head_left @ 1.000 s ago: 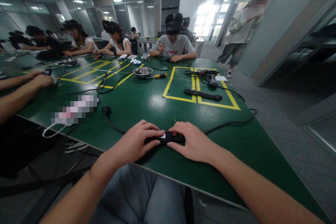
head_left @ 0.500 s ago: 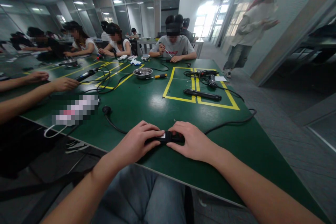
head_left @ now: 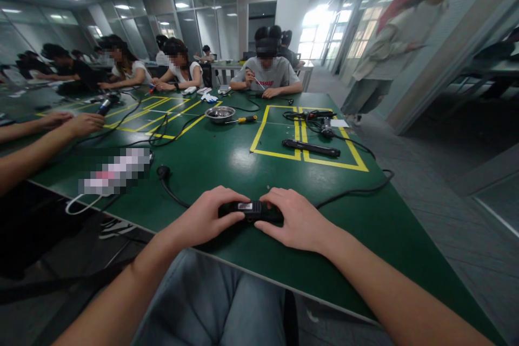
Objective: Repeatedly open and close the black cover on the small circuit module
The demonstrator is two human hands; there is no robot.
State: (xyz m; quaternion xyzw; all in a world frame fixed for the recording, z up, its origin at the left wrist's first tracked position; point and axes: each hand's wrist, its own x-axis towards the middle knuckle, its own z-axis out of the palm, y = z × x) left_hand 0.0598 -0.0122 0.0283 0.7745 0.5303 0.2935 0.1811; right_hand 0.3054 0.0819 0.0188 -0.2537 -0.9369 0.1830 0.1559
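Note:
Near the front edge of the green table lies a black corded device with a white label on top. Its ends are hidden under my hands. My left hand curls around the left end, thumb on the near side and fingers on the far side. On the right end, my right hand grips in the same way, its thumb along the near edge. A black cable runs from behind my right hand to the right. Left of my left hand a plug lies on its cord.
Ahead are a metal bowl, a yellow-black screwdriver and a black bar-shaped part across yellow tape. A blurred white thing lies left. A co-worker's hands hold a corded tool; another person sits opposite.
My left hand has slid slightly left and loosened, baring more of the label. My right hand has barely moved. The co-worker at left lifted a corded tool; a walking person moved nearer on the right.

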